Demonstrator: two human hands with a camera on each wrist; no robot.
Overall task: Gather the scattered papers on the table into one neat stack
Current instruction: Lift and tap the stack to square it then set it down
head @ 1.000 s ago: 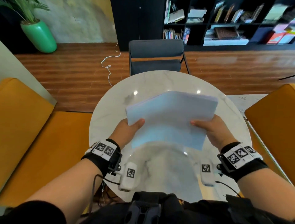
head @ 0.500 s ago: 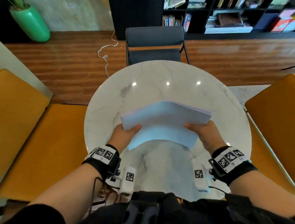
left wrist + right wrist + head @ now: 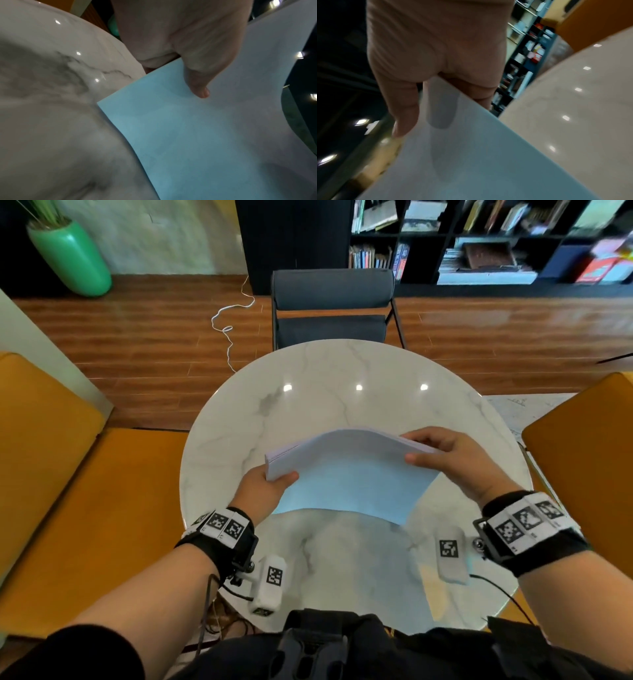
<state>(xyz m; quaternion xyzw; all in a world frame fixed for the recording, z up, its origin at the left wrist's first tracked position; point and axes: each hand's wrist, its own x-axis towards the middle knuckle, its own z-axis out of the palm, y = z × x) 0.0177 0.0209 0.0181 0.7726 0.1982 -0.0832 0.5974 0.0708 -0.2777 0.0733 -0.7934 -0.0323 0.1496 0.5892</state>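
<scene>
Held above the round white marble table [image 3: 342, 364]: a stack of pale white-blue paper sheets [image 3: 349, 474], bowed upward along its middle, near edge hanging just over the tabletop; whether touching it or just clear, hard to tell. Gripped at the near-left corner by the left hand [image 3: 260, 491], thumb [image 3: 197, 81] laid flat on the top sheet, remaining fingers tucked beneath. Pinched along the right side by the right hand [image 3: 459, 463], thumb on top, fingers wrapped over the far edge; from the right wrist view, a finger shadow [image 3: 441, 108] visible through the paper, showing fingers beneath the sheets [image 3: 471, 155]. Sheet edges roughly aligned at the left corner, slightly fanned there. No other loose papers seen on the marble.

Worn on both wrists: black straps with white tags bearing black square patterns [image 3: 222, 525]. Pushed in at the far side of the table: a dark grey padded chair [image 3: 332, 306]. Flanking both sides: mustard-orange upholstered seating [image 3: 51, 474]. Standing at far left on the brown wooden floor [image 3: 154, 330]: a glossy green floor vase [image 3: 72, 258]. Trailing across the boards: a thin white cable [image 3: 229, 326]. Lining the back wall: a dark bookshelf filled with books [image 3: 479, 241].
</scene>
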